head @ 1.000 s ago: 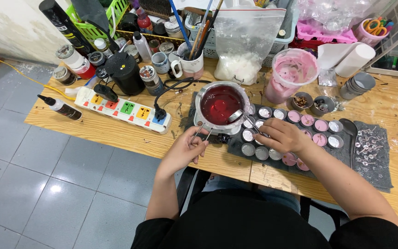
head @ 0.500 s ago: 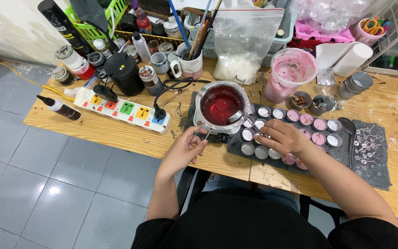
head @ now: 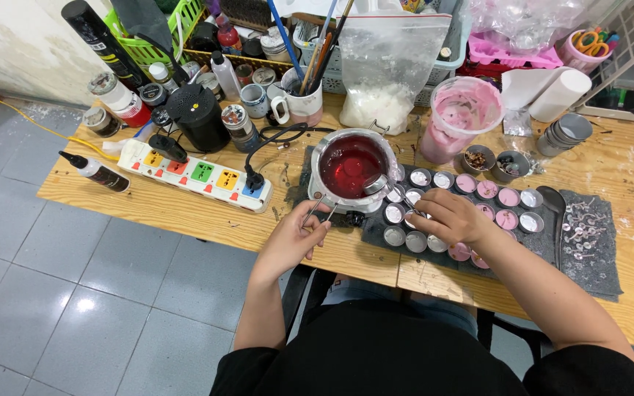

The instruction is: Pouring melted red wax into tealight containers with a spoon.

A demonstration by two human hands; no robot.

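A round metal pot of dark red liquid (head: 352, 167) sits just beyond both hands. The left hand (head: 293, 242) pinches its thin wire handle (head: 318, 208); the right hand (head: 453, 218) grips a small metal ladle (head: 377, 185) above round tealight cups (head: 395, 236).

The silver pot (head: 352, 170) holds deep red liquid. Small silver cups (head: 434, 209) sit on a dark grey mat (head: 596, 253), some filled pale pink, some whitish. The power strip (head: 194, 176) is white with yellow, red, green and blue sockets. The tabletop (head: 185, 213) is light wood; the floor (head: 53, 279) is grey tile.
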